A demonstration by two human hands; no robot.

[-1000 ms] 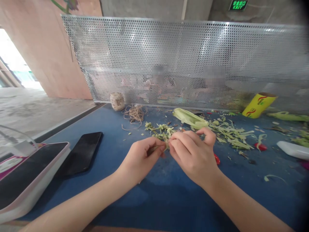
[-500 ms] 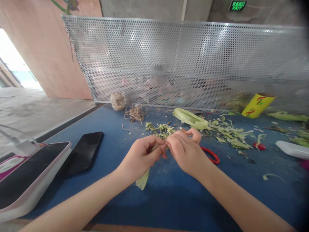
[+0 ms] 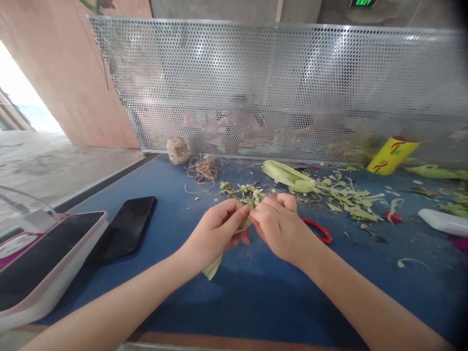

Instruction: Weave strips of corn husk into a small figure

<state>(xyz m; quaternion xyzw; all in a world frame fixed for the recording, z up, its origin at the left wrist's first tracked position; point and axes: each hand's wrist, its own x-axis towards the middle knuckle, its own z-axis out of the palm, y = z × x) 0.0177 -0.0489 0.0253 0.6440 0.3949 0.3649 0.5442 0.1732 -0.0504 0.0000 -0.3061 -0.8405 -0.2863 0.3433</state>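
- Since the earliest frame, more of a pale green strip [image 3: 213,268] has come out below our left hand [image 3: 214,231], and more of a red loop handle [image 3: 328,233] shows beside our right hand [image 3: 280,231].
- We grip the strip in our left hand, thumb pressed over the bent fingers; its lower end hangs free under the palm, and another part shows between our two hands.
- We have our right fingers curled, their tips meeting the left thumb tip; they hide whatever they pinch, so we cannot tell whether they hold the strip too.
- Just beyond our fingertips lies a knotted green cluster [image 3: 251,191]; we cannot see whether it joins the strip.
- Farther beyond our right hand we have a pale green husk [image 3: 288,176], with shredded strips [image 3: 356,202] to its right.
- Beyond our left hand sits a loose tangle of twine [image 3: 205,169].
- Left of our left hand, a black phone [image 3: 127,226] lies flat on the blue table [image 3: 241,307].
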